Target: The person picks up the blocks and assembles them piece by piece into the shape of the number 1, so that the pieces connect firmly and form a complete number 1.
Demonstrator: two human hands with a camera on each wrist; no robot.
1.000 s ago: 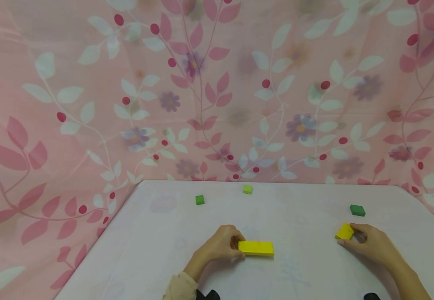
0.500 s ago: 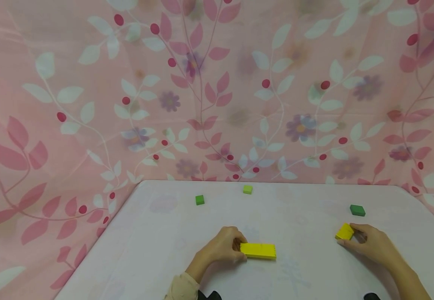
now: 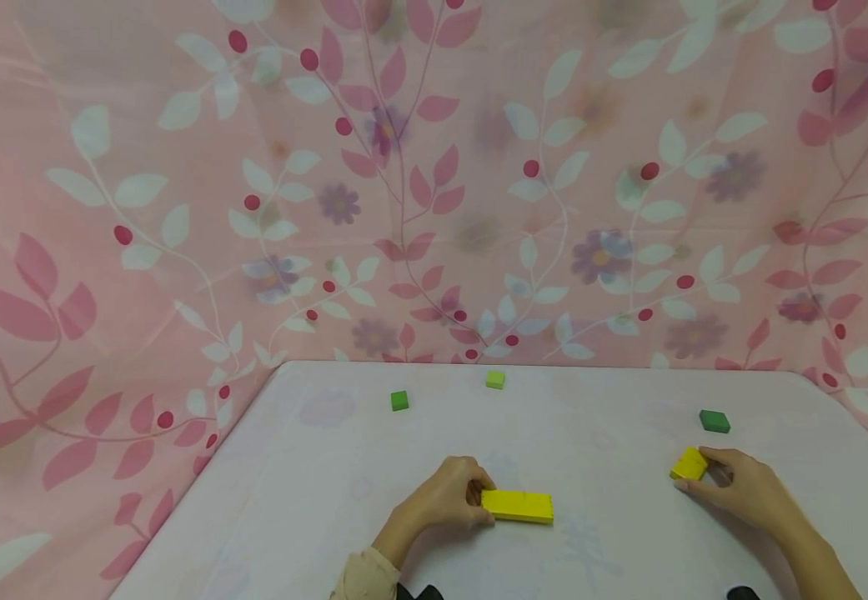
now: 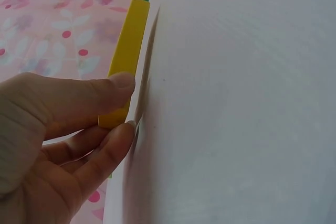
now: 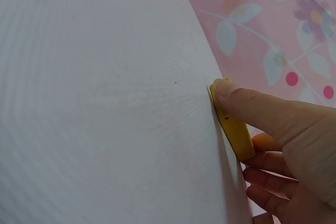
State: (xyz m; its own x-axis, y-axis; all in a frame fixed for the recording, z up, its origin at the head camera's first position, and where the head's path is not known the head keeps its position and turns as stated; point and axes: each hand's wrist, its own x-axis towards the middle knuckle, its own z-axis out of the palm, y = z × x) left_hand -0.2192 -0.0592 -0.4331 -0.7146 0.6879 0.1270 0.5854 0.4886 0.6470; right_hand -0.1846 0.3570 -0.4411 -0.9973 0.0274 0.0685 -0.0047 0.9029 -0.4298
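My left hand (image 3: 449,493) pinches the left end of a long yellow block (image 3: 519,506) near the middle of the white table. In the left wrist view the thumb lies on one face of the long block (image 4: 128,40) and the fingers are at its near end, with a shadow beside it on the table. On the right, my right hand (image 3: 749,486) holds a shorter yellow block (image 3: 689,463), set at an angle, between thumb and fingers. The right wrist view shows the thumb at one end of this short block (image 5: 231,121) and fingers at the other.
A dark green block (image 3: 714,421) lies just beyond my right hand. Toward the far edge of the table (image 3: 328,467) are a small green block (image 3: 399,401) and a light green block (image 3: 495,380). A pink floral cloth (image 3: 434,208) hangs behind the table.
My left hand has moved slightly toward me and to the right with the long yellow block. The right hand and its block have stayed in place.
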